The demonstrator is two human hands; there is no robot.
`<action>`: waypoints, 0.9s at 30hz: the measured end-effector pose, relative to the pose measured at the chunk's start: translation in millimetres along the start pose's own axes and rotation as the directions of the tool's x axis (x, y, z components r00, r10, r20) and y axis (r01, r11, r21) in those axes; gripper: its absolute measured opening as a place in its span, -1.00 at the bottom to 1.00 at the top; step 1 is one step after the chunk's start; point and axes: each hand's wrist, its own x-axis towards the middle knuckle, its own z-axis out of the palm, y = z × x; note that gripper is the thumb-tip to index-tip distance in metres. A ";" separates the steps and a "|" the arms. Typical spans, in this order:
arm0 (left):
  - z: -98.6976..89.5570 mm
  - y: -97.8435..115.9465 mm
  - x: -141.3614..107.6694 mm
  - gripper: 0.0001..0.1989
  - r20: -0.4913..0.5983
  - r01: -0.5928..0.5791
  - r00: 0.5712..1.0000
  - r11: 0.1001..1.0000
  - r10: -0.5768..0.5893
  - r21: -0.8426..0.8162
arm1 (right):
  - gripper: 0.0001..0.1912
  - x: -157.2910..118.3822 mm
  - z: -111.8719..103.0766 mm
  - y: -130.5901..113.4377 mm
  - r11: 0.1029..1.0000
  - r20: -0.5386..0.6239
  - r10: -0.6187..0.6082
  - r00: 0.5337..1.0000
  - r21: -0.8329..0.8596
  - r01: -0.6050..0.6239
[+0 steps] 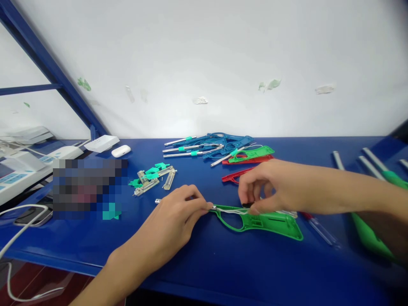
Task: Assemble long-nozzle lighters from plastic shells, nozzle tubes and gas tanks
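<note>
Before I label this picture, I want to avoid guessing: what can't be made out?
All in the head view:
Slim silver metal tube: middle hidden by the left hand.
Small black piece: partly hidden by the right hand.
Pixelated dark patch: contents blurred.
Silver rod at far right: cut off by the edge.

My left hand [183, 210] hides the middle of the tube [158, 201]. My right hand [263, 187] covers part of the green shell [277, 224] and most of a black piece [247, 205], so I can't tell its shape. The frame's right edge cuts off my right forearm and the blurred green things [369, 233]. At left, coarse squares mask a dark patch [86, 182]; the left edge crops the power strip [19, 180].
</note>
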 end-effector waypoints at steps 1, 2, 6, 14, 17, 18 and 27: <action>0.1 0.1 0.2 -0.77 0.000 0.002 1.000 1.000 -0.002 0.000 | -0.66 -0.4 -0.6 -0.8 1.000 -0.001 -0.001 1.000 0.000 0.001; 0.0 0.3 0.5 -0.78 0.001 0.004 1.000 1.000 -0.004 0.000 | -0.66 -0.9 -1.1 -1.5 1.000 0.000 -0.001 1.000 0.005 0.001; -0.6 1.1 1.0 -0.78 -0.001 0.001 1.000 1.000 -0.001 -0.002 | -0.62 -1.3 -2.0 -2.7 0.999 0.018 0.008 1.000 0.046 -0.009; 0.0 0.6 -0.5 -0.78 0.002 -0.001 1.000 1.000 0.001 -0.012 | -0.60 0.8 0.1 1.0 0.991 0.057 0.029 0.998 0.128 -0.036; -0.4 0.9 -0.3 -0.77 0.007 0.003 1.000 1.000 -0.003 -0.017 | -0.60 0.9 0.1 2.5 0.990 0.061 0.036 0.998 0.133 -0.043; -0.6 1.0 0.0 -0.77 0.009 0.004 1.000 1.000 -0.004 -0.019 | -0.61 0.8 -0.1 2.5 0.991 0.061 0.036 0.997 0.130 -0.044; -0.6 0.9 0.8 -0.76 0.013 0.005 1.000 1.000 -0.005 -0.020 | -0.59 0.7 -0.5 3.0 0.994 0.041 0.041 0.998 0.096 -0.045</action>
